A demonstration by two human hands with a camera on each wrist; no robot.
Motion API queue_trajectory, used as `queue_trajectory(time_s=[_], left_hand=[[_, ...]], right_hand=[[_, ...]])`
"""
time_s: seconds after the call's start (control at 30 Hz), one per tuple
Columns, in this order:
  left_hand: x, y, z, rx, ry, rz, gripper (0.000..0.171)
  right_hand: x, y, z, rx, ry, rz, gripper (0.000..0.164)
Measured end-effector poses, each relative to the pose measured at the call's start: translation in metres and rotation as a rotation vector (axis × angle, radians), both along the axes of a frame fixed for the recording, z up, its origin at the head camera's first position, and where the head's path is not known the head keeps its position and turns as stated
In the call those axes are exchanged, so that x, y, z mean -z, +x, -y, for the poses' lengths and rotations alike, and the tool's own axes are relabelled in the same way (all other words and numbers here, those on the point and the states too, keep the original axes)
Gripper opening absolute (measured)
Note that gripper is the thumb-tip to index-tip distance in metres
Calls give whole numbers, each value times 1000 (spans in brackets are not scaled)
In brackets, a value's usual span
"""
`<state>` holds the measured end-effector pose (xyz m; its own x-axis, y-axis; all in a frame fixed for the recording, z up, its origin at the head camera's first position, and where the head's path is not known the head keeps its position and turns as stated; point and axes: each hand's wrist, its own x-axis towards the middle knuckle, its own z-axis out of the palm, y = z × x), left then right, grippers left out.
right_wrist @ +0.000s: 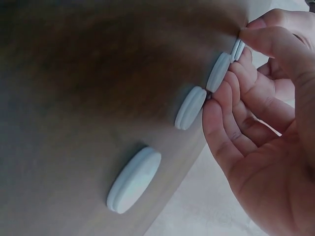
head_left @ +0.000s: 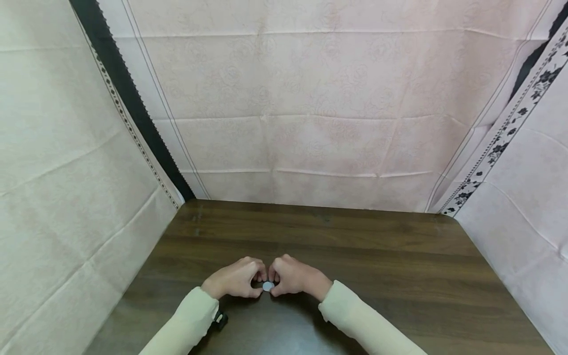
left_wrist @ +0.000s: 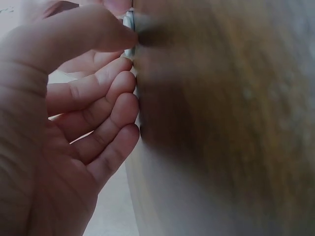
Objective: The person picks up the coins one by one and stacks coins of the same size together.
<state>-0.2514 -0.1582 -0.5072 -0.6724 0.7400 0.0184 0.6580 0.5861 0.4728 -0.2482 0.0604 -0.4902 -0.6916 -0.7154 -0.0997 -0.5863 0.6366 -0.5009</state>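
A small white round disc lies on the brown wooden table between both hands. My left hand is at its left side, thumb and curled fingers at the edge. From the right, my right hand holds it the same way, its fingertips close to the left ones. In the left wrist view the disc shows edge-on beside the thumb tip. The right wrist view has the disc between thumb and fingers. Two more white discs with grooved edges lie beside that hand's fingertips.
Another white disc lies farther from the fingers in the right wrist view. The wooden table has pale cloth hanging behind it and on both sides. A black device is under the left cuff.
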Motion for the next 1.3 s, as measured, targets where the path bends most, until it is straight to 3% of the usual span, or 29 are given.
queue_trajectory(time_s=[0.37, 1.3], left_hand=[[-1, 1, -2, 5, 2, 16, 7], [0, 3, -5, 3, 5, 23, 6]], right_hand=[[-2, -2, -4, -26, 7, 30, 9], [-4, -2, -8, -25, -4, 66, 8]])
